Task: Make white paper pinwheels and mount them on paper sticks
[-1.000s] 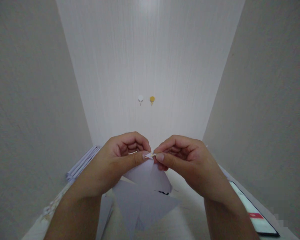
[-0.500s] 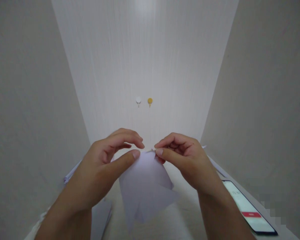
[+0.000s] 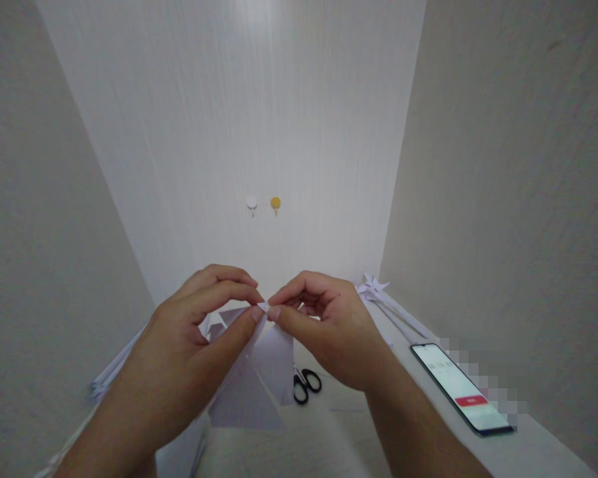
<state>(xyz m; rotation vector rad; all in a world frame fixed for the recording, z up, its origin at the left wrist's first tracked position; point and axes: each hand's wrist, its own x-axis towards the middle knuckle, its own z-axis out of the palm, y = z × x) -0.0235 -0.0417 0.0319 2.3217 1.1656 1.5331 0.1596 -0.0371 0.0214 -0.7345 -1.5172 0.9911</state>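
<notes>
left hand [image 3: 199, 332] and right hand [image 3: 323, 325] both pinched on tip of folded white paper [image 3: 259, 378], frame centre; scissors [image 3: 303, 385] apparently on table below.

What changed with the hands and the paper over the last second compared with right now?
The left hand, which had let go of the tip half a second ago, has pinched it again beside the right hand. The folded white paper has turned and shows a different face. The camera swung right, bringing scissors and folded paper pieces into view. The right hand kept its pinch; the phone stayed on the table.
</notes>
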